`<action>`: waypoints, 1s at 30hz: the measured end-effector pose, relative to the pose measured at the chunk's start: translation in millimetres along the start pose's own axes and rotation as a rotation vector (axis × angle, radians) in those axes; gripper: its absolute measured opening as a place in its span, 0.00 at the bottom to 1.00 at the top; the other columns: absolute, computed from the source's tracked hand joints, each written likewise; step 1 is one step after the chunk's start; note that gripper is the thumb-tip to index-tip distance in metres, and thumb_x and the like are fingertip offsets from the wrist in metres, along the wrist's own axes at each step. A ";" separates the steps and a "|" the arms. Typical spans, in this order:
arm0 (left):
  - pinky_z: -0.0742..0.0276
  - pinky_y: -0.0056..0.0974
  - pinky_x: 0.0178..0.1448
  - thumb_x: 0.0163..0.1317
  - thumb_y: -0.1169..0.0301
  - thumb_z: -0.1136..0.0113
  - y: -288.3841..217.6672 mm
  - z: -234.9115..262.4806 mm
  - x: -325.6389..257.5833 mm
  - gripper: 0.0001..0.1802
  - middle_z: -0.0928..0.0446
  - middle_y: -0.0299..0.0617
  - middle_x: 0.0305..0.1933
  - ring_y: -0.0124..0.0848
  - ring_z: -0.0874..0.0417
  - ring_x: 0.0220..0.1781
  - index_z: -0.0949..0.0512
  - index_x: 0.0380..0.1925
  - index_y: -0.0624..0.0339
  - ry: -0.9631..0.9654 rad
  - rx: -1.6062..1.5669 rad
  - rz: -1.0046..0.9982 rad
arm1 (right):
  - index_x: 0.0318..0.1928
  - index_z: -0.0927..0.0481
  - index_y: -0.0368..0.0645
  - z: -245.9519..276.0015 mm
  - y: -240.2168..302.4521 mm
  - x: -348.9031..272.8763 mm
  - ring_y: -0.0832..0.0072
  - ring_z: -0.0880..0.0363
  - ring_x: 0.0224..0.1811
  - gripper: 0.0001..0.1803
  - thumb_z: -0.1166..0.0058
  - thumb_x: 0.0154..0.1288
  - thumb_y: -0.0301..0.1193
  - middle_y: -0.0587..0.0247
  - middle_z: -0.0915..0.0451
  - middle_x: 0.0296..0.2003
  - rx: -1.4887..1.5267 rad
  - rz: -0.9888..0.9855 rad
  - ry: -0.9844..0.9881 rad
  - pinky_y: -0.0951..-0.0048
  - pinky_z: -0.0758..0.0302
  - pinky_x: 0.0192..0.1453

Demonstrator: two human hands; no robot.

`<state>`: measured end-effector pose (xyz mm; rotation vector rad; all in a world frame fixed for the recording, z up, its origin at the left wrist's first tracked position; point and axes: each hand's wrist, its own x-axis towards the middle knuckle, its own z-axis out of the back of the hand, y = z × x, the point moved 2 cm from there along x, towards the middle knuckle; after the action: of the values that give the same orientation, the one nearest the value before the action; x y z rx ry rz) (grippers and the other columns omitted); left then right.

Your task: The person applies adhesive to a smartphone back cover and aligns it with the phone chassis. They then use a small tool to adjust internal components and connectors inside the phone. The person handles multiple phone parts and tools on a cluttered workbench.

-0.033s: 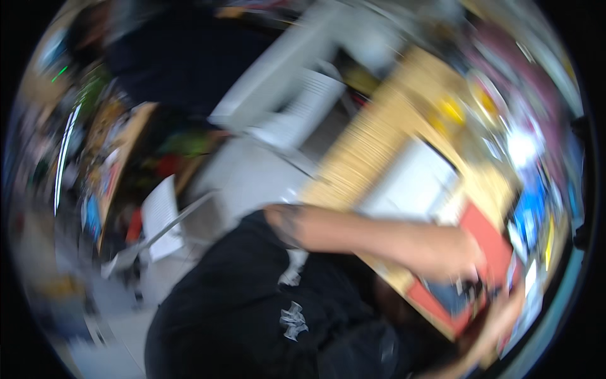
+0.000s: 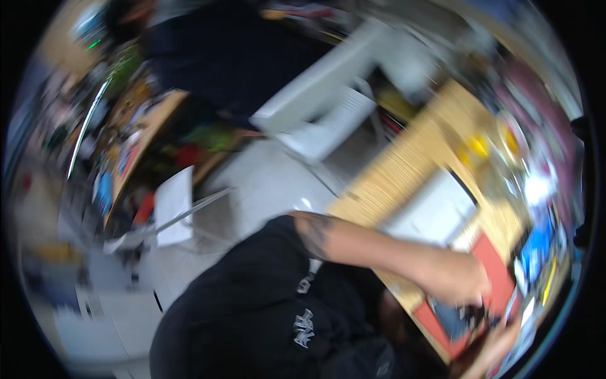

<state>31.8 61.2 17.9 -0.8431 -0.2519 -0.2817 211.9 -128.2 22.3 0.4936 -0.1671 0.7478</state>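
Observation:
My left arm (image 2: 379,249) reaches across to the right, and my left hand (image 2: 467,284) is over a red mat (image 2: 495,259) on the wooden table. Close by, at the mat's near right part, is my right hand (image 2: 499,347), its fingers pointing up toward the left one. A dark grey flat piece (image 2: 447,318) lies on the mat under and beside my left hand. Small dark parts (image 2: 489,318) show between the two hands, too blurred to name. The fingers of both hands are smeared or partly hidden, so their grip cannot be made out.
On the wooden table (image 2: 404,170) lies a white sheet or board (image 2: 432,208), with yellow items (image 2: 478,146) beyond it. A blue package (image 2: 536,252) is at the right. White chairs (image 2: 173,202) stand to the left, and a person in dark clothing (image 2: 233,63) is at the far side.
The whole view has swung, so the table, chairs and floor sit farther right and mostly a little lower. Both my hands stay close together at the red mat.

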 end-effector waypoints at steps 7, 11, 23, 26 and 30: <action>0.17 0.56 0.43 0.78 0.60 0.43 3.3 2.4 15.4 0.21 0.16 0.58 0.28 0.58 0.13 0.33 0.19 0.30 0.68 -0.149 0.111 -0.075 | 0.66 0.27 0.34 -30.6 40.8 1.8 0.56 0.16 0.45 0.21 0.44 0.76 0.24 0.48 0.16 0.45 0.106 0.140 -0.136 0.61 0.19 0.48; 0.17 0.61 0.49 0.78 0.53 0.44 6.0 2.1 12.3 0.26 0.14 0.61 0.32 0.63 0.12 0.40 0.16 0.34 0.69 -0.104 0.069 0.064 | 0.70 0.30 0.34 -36.7 36.5 0.1 0.62 0.17 0.42 0.25 0.44 0.76 0.22 0.52 0.17 0.43 0.285 0.061 -0.168 0.66 0.20 0.44; 0.18 0.54 0.52 0.80 0.66 0.42 -0.8 24.3 -0.6 0.12 0.15 0.57 0.43 0.57 0.13 0.48 0.18 0.48 0.64 -0.048 -0.089 0.138 | 0.81 0.44 0.35 38.6 29.6 -77.9 0.77 0.16 0.35 0.38 0.43 0.77 0.17 0.60 0.15 0.39 0.924 -0.277 -0.306 0.80 0.20 0.37; 0.17 0.48 0.50 0.80 0.67 0.42 -7.1 32.2 -1.4 0.11 0.13 0.53 0.40 0.52 0.11 0.44 0.17 0.49 0.63 -0.086 -0.069 0.205 | 0.79 0.51 0.38 19.1 48.8 -95.2 0.74 0.14 0.36 0.35 0.46 0.84 0.25 0.48 0.11 0.41 0.815 -0.058 -0.178 0.78 0.17 0.39; 0.18 0.47 0.48 0.79 0.68 0.42 -10.6 35.6 8.4 0.10 0.13 0.52 0.38 0.51 0.11 0.43 0.17 0.49 0.63 -0.158 -0.136 0.232 | 0.69 0.47 0.37 1.4 72.1 -87.9 0.65 0.09 0.39 0.34 0.41 0.74 0.12 0.40 0.13 0.40 0.898 0.170 -0.137 0.71 0.12 0.48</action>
<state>32.2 80.4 50.8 -1.0213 -0.2812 -0.0149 98.6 -137.4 22.4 1.3988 0.0118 0.9395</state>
